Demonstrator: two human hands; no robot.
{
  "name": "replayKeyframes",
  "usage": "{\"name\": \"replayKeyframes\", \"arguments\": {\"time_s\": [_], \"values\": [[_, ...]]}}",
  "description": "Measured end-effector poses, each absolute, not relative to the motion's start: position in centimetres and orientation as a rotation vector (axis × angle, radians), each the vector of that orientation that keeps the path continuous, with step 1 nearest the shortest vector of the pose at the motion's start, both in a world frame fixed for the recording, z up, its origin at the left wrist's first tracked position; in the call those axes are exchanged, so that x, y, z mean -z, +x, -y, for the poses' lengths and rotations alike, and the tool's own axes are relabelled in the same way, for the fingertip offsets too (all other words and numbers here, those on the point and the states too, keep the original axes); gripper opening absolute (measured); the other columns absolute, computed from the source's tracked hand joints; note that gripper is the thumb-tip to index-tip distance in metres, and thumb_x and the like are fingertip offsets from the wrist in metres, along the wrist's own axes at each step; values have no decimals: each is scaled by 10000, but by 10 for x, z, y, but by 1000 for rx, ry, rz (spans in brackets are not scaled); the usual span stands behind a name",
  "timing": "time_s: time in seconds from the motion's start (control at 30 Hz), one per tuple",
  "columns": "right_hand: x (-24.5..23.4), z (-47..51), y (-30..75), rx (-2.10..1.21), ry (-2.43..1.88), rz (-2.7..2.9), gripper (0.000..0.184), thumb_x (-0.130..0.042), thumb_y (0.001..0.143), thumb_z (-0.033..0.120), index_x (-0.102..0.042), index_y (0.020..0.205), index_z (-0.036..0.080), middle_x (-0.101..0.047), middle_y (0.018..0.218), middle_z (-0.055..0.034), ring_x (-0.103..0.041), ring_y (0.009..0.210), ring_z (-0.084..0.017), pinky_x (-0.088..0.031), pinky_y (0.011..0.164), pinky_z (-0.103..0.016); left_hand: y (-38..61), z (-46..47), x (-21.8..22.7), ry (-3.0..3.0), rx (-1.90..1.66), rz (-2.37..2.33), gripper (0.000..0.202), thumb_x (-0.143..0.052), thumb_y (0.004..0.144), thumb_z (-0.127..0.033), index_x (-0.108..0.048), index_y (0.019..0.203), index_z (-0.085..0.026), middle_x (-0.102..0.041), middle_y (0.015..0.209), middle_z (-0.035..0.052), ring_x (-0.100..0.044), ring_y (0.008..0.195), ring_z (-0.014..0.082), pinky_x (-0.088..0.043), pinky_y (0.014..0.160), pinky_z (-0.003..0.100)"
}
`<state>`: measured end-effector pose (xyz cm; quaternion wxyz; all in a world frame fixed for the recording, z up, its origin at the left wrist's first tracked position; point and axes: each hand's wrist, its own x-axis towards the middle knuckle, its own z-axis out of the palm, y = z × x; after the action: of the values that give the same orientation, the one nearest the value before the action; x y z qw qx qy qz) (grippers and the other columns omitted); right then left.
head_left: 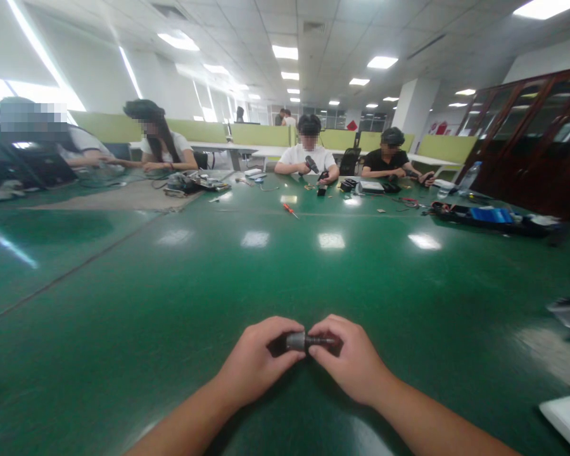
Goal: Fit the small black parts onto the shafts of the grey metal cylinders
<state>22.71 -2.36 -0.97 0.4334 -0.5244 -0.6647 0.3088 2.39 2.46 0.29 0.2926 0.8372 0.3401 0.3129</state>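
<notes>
Close to the table's near side I hold a small cylindrical part [296, 342] lying level between my hands. It has a wide grey collar at its left and a thinner, dark, ridged shaft on the right; its exact kind is unclear. My left hand [261, 354] is closed around the grey collar, thumb below and fingers above. The dark shaft is pinched by my right hand [346, 354], whose fingers hide its far end. Both sets of fingertips almost meet at the middle of the part.
An orange screwdriver [289, 209] lies farther out on the green table [247, 278]. At the right are a black tray [494, 220] with blue items, a bottle [470, 178] and a white object [567, 421]. Several people sit across, one holding a power drill [311, 165].
</notes>
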Motion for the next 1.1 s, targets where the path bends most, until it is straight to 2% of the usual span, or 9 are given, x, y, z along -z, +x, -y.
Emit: {"name": "replayKeyframes", "arguments": {"time_s": [0.33,0.63,0.87,1.1], "values": [[9,22,229,-805,-1310,1670,68,-695,802,181,-742,847,201,-652,794,-8,-607,736,-155,-433,653,-252,23,-24,0,2251,-856,-888,257,-748,791,-176,-694,1032,-247,-733,990,5,-676,915,170,-508,847,271],[7,22,230,-811,-1318,1696,84,-671,845,222,-751,829,203,-655,771,-6,-603,730,-150,-416,654,-250,24,-21,-3,2271,-895,-859,263,-757,789,-162,-696,1029,-250,-734,972,-8,-674,895,155,-507,825,256],[7,23,230,-799,-1327,1696,52,-714,796,207,-734,842,195,-672,781,-5,-607,718,-153,-424,652,-249,23,-23,0,2238,-959,-853,274,-767,778,-155,-710,1025,-258,-741,972,-12,-683,892,149,-516,815,246],[7,23,230,-796,-1326,1694,38,-699,814,206,-736,814,203,-668,753,7,-598,701,-144,-412,641,-244,23,-22,1,2250,-957,-855,266,-779,769,-168,-717,1015,-248,-746,962,-1,-689,878,158,-523,810,258]]}}
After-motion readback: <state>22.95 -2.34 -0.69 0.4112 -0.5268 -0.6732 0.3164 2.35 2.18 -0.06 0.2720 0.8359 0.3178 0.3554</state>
